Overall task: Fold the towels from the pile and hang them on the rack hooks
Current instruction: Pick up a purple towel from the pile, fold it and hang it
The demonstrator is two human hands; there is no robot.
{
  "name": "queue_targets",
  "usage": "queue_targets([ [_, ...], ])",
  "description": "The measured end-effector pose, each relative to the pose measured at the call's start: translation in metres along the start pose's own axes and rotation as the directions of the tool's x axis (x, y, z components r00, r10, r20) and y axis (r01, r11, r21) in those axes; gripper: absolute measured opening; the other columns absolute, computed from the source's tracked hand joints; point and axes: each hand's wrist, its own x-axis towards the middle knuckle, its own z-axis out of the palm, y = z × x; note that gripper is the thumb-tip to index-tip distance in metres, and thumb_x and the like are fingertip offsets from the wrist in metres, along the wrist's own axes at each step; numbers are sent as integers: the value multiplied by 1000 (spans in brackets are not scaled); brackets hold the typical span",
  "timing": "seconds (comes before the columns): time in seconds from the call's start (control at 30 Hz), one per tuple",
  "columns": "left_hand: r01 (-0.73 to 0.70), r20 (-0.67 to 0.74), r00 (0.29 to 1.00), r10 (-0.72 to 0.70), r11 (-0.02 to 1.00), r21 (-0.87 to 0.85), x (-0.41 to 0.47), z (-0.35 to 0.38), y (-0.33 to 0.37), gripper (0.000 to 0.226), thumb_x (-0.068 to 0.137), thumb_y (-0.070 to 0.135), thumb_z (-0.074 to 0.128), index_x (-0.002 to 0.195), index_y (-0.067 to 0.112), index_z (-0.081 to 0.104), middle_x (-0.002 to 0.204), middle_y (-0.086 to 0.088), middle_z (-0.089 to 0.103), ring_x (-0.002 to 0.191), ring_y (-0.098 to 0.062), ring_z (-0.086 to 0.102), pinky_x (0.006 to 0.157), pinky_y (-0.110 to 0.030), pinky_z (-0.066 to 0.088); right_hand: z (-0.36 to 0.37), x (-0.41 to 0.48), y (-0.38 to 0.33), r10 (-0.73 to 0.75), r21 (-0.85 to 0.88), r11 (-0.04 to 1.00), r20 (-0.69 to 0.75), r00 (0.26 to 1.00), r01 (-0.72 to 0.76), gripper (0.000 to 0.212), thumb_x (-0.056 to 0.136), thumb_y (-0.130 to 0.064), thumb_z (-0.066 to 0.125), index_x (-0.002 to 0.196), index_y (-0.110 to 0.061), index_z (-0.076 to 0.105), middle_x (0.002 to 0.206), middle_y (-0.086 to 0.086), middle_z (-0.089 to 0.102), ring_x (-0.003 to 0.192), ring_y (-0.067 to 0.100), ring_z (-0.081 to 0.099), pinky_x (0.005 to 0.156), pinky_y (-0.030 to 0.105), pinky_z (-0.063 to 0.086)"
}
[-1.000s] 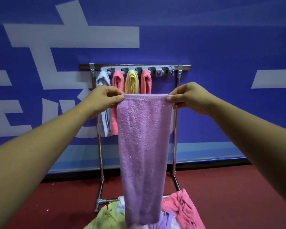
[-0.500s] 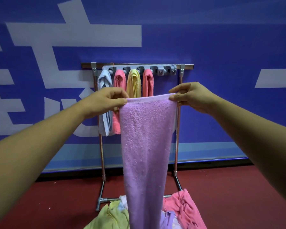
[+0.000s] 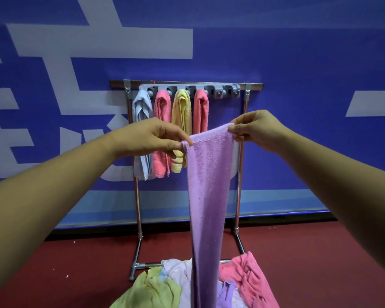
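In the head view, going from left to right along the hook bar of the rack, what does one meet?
Pale blue towel → first pink towel → yellow towel → second pink towel → empty hook → another empty hook. The purple towel, held in front by the left hand and the right hand, is left out.

Indoor hall/venue: blue banner wall (image 3: 298,63) w/ big white lettering (image 3: 131,43), red floor (image 3: 320,252), freestanding rack (image 3: 118,83).

A single head-worn view is given: the rack (image 3: 160,88) is faced close at twelve o'clock, the pile (image 3: 151,290) seen below at six.
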Motion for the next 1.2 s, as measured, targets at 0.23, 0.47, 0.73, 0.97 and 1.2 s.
queue_targets([
  [0.23,-122,-171,973,154,976,183,5,5,-4,16,85,36,66,96,28,74,111,21,54,111,3,51,94,-13,41,15,-6,1,16,12,1000,32,999,-16,5,88,0,72,92,2,71,78,14,63,67,17,61,65,23,56],
  [0.47,-144,-200,967,158,986,84,13,16,11,8,94,26,63,93,25,71,98,9,68,95,-1,61,85,-17,48,37,-15,-17,-25,116,993,85,996,15,13,88,2,71,97,-4,64,77,17,66,63,21,69,66,30,60],
  [0.73,-54,-498,862,94,994,95,25,25,5,16,90,32,69,92,17,74,89,2,68,81,1,57,74,-14,45,58,-28,-36,-127,164,982,224,966,92,15,91,14,53,97,12,67,83,13,73,76,23,67,87,35,58],
  [0.97,24,-548,836,39,994,107,25,25,3,17,88,34,71,93,18,75,107,-6,57,102,-14,55,77,-6,38,64,-37,-36,-184,35,983,238,954,181,26,90,-8,72,103,13,69,91,24,67,79,22,62,85,35,57],
  [1.2,118,-324,941,-93,991,57,16,13,-9,44,75,58,65,91,18,76,120,3,53,115,-11,50,100,-30,38,58,-40,-29,-198,-37,978,157,968,206,21,91,-16,71,88,5,68,82,18,66,79,25,62,94,58,52],
])
